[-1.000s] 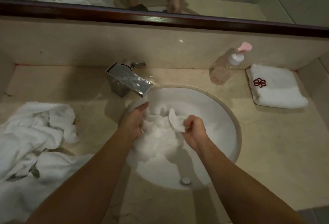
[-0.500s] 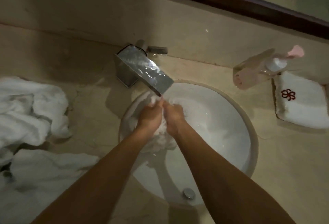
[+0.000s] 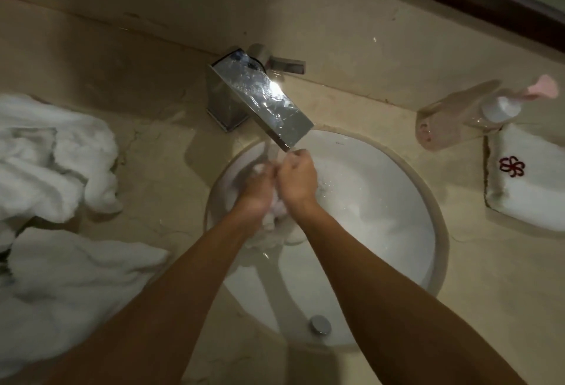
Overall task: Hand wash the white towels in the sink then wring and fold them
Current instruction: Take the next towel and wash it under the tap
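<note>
The left hand (image 3: 258, 192) and the right hand (image 3: 298, 181) are both curled tight around one wet white towel (image 3: 276, 219), bunched between them in the sink (image 3: 397, 201) just under the tap (image 3: 260, 100). This looks like the washing part, so wringing and folding are not done yet. A pile of white towels (image 3: 55, 201) waits far out past the left hand, and one folded towel (image 3: 526, 182) sits far past the right hand.

A hotel-style bathroom: marble vanity (image 3: 382, 11), round white sink (image 3: 397, 231), chrome faucet (image 3: 260, 100), monogrammed folded towel (image 3: 529, 182).
</note>
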Tool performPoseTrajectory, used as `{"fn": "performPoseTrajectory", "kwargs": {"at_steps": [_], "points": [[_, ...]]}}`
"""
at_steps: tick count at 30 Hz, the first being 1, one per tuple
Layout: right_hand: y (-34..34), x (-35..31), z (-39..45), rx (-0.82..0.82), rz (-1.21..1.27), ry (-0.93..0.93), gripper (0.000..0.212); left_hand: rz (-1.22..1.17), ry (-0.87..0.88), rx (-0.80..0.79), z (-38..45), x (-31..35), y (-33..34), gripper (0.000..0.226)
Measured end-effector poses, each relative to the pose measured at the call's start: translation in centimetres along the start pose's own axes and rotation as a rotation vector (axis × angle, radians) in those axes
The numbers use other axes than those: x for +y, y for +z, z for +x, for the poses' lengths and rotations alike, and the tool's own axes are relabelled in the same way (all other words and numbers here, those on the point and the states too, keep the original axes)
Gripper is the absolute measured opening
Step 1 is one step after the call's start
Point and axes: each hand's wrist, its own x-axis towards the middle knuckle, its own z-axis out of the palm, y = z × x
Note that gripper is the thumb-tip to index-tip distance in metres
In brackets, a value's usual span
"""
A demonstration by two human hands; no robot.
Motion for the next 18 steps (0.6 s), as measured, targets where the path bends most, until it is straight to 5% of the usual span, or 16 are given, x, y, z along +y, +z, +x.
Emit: {"fn": "performPoseTrajectory", "kwargs": {"at_steps": [4, 6, 9, 12, 14, 16, 18], "points": [[-1.1, -0.8, -1.8, -0.053, 0.068, 0.049, 0.022, 0.224, 0.014, 0.168, 0.2, 0.6, -0.4, 0.043], [-1.0, 0.3, -3.9, -0.167, 0.219, 0.094, 0.014, 0.187, 0.017, 0.154, 0.2, 0.8, -0.8, 0.041], [-2.8, 3.7, -5.1, -0.116, 0.291, 0.149, 0.011, 0.291, 0.155, 0.092, -0.7, -1.5, -0.2, 0.037], [-4.9, 7.1, -5.8, -0.234, 0.600, 0.393, 0.037, 0.169, 0.163, 0.140, -2.8, -3.4, -0.8, 0.014], [-6.3, 8.3, -6.0, -0.416, 0.884, 0.569, 0.061, -0.177, -0.027, 0.043, -3.3, -4.2, -1.9, 0.018], [-6.6, 7.6, -5.4, -0.478, 0.899, 0.605, 0.071, -0.450, -0.216, -0.205, -3.7, -4.9, -2.7, 0.031], [-5.8, 5.4, -5.3, -0.455, 0.708, 0.437, 0.048, -0.396, -0.297, -0.311, -3.9, -4.9, -2.9, 0.040]]}}
